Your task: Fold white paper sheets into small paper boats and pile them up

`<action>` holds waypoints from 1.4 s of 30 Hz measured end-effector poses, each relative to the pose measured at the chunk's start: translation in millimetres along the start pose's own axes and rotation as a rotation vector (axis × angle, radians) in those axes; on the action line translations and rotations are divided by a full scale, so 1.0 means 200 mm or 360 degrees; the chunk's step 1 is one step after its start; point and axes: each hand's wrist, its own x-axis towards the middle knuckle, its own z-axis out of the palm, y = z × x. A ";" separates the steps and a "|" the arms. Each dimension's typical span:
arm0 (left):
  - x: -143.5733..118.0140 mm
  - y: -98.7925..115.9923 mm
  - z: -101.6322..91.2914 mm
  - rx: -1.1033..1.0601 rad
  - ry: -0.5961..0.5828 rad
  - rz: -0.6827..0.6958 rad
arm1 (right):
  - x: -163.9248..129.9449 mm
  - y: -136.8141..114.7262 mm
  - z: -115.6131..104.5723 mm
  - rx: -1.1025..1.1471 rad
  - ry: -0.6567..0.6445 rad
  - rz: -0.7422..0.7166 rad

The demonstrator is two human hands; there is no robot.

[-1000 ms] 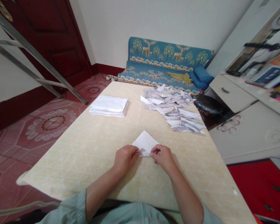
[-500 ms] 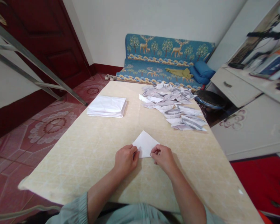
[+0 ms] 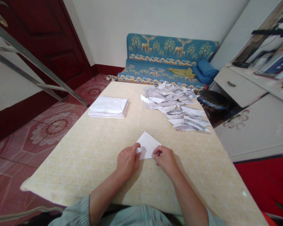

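Ladder rails [image 3: 25, 59] far left, metal, leaning across a dark red door [image 3: 49, 40]. Patterned red floor tiles [image 3: 49, 125] below them.

Table [image 3: 85, 163], pale yellow top, runs up the middle of the view. On its left far part: stack of flat white sheets [image 3: 108, 107], squared up, well apart from both hands.

Left hand [image 3: 126, 160] rests on the table, palm down, fingers curled, thumb and fingertips pressing the left corner of the folded white paper [image 3: 147, 146]. Sleeve is grey-green, pushed up near the elbow.

Folded white paper lies flat on the table, near edge, roughly centre, triangular, apex pointing away from the person. Both hands are touching its near edge.

Right hand [image 3: 165, 158] just beside the left, narrow pinch, fingertips down on the right near corner of the same paper. Both hands hold the paper against the table; neither lifts it.

Pile of folded paper pieces [image 3: 176, 108] on the right far part of the table, loose and overlapping, white with grey print, spread toward the right edge. Well apart from the hands.

Behind the table end: blue sofa cushion set [image 3: 169, 59] with deer and tree print, against the white wall, with an olive cloth [image 3: 182, 72] on it. Dark round stool [image 3: 213, 99] just off the table's right edge. White cabinet [image 3: 250, 122] with a drawer far right, cluttered on top, blurred.
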 end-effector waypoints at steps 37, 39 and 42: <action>-0.03 -0.09 -0.02 0.0126 0.0199 0.0095 | -0.20 -0.06 0.04 -0.1041 0.0108 -0.1052; -0.05 -0.06 0.00 0.0137 0.0241 0.0290 | -0.21 -0.09 0.05 -0.1106 0.0083 -0.0982; -0.09 0.00 0.03 0.0034 0.0172 0.0608 | -0.24 -0.15 0.07 -0.1173 0.0097 -0.0794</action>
